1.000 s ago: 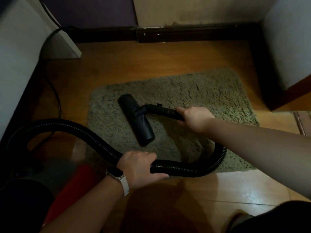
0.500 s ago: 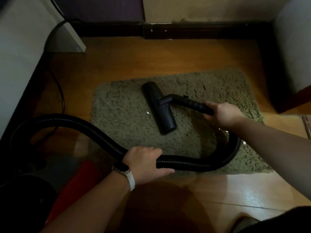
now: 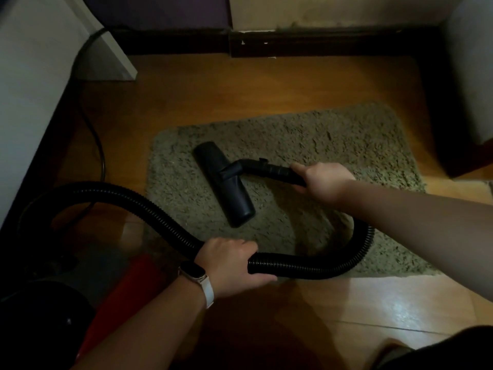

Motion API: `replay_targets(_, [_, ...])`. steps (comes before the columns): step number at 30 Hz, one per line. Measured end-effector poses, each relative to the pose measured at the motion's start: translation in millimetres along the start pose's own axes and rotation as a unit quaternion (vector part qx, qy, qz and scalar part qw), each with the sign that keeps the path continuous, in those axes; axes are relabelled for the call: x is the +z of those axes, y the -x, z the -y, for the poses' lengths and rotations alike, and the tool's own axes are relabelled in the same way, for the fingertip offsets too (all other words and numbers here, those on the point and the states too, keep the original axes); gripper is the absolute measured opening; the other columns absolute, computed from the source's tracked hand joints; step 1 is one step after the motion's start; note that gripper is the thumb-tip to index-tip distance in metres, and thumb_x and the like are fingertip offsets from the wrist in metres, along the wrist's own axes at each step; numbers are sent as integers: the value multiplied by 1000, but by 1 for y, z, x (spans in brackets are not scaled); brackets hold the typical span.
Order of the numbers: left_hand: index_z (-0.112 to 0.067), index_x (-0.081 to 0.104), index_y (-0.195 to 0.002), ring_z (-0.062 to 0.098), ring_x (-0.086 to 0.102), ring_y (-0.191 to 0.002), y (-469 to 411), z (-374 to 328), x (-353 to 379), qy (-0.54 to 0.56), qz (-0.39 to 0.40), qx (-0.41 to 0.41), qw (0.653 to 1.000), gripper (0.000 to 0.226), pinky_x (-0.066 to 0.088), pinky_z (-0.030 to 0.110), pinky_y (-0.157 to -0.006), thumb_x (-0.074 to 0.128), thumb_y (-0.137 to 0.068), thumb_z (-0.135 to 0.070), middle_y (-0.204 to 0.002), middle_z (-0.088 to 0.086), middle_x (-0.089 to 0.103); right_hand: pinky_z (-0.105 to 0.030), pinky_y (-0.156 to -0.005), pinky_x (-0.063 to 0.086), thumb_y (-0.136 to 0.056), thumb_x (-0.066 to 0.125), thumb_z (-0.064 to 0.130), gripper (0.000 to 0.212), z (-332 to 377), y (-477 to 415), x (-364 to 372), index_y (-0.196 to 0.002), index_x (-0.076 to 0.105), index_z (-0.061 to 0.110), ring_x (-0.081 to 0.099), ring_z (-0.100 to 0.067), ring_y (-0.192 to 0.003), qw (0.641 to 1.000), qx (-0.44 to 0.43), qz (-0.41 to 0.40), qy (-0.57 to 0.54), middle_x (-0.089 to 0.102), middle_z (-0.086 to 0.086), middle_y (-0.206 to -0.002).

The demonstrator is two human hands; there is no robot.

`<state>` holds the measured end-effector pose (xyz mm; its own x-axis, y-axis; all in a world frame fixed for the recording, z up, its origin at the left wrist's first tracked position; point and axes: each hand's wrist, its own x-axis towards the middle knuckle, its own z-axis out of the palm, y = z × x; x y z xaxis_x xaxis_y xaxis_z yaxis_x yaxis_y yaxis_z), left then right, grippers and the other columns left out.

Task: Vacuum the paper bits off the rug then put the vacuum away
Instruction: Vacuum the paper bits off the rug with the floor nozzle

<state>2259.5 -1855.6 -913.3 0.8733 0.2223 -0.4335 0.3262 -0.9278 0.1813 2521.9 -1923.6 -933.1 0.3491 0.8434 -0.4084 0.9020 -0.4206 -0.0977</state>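
Head view: the right hand (image 3: 324, 182) grips the wand (image 3: 269, 170). The nozzle (image 3: 224, 182) lies flat on the rug (image 3: 346, 140) just left of that hand, its long axis running far-left to near-right. The left hand (image 3: 229, 265), nearer the body, grips the hose (image 3: 149, 209).

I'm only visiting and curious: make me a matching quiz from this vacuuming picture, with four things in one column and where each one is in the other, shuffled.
Things:
1. floor nozzle
2. ribbed hose
3. wristwatch
4. rigid tube

Places:
A. strapped on the wrist of the left hand
B. gripped by the right hand
C. lying on the rug
D. gripped by the left hand

Right pairs: 1-C, 2-D, 3-A, 4-B.
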Motion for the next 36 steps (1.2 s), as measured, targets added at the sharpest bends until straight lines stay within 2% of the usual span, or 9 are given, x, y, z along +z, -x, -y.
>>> replay_targets(4, [-32,48,-87,10,59,-79,-3,5,4,5,-6,2,1000,55,46,28,-71,38,-76,-85,-81,-14,52,-28,-47,43,-100,48,44,45,-2,0,3,-141,39,32,55,-12,-61,1000,6,-4,-1,57,7,-81])
replay_targets(7, [-31,52,-90,11,59,-77,-6,5,4,9,-14,8,1000,56,48,29,-71,40,-77,-83,-84,-13,57,-28,-50,49,-99,48,46,47,-7,3,3,-143,38,33,60,-16,-65,1000,12,-13,4,63,4,-87])
replay_targets(11, [-33,46,-87,10,56,-74,-7,2,2,12,-13,3,1000,51,45,28,-68,40,-77,-83,-82,-14,54,-32,-55,55,-99,48,46,49,-24,10,-4,-145,38,31,61,-17,-65,999,30,-31,13,64,3,-87])
replay_targets(16, [-33,47,-86,8,52,-70,-12,-2,0,5,-22,-11,1000,53,42,27,-64,38,-76,-84,-77,-14,51,-29,-49,53,-99,47,45,55,-36,16,-15,-150,34,31,59,-15,-58,997,43,-54,37,60,6,-75])
replay_targets(23, [-32,50,-86,7,53,-69,-13,-3,-3,12,-48,-10,999,54,37,26,-60,39,-76,-84,-75,-15,51,-25,-46,47,-99,47,47,55,-45,20,-22,-150,36,33,58,-15,-58,993,59,-81,57,54,8,-71])
replay_targets(27, [-31,55,-89,6,55,-70,-12,-2,-1,10,-52,-11,999,58,39,25,-60,38,-76,-85,-77,-14,54,-25,-47,45,-98,50,46,53,-50,19,-23,-148,39,31,57,-18,-60,992,72,-99,27,56,5,-73])
replay_targets(32, [-31,57,-91,7,57,-71,-11,-1,1,19,-55,-17,998,59,45,26,-63,39,-75,-85,-78,-14,57,-28,-48,51,-97,52,46,55,-56,17,-19,-149,39,30,55,-13,-56,991,95,-95,14,54,8,-70])
replay_targets(36, [-31,54,-90,8,57,-72,-15,-3,-1,13,-54,-3,998,57,45,26,-64,39,-76,-84,-77,-15,54,-32,-52,55,-97,51,47,57,-58,24,-11,-150,37,30,58,-14,-60,992,99,-73,6,57,7,-73])
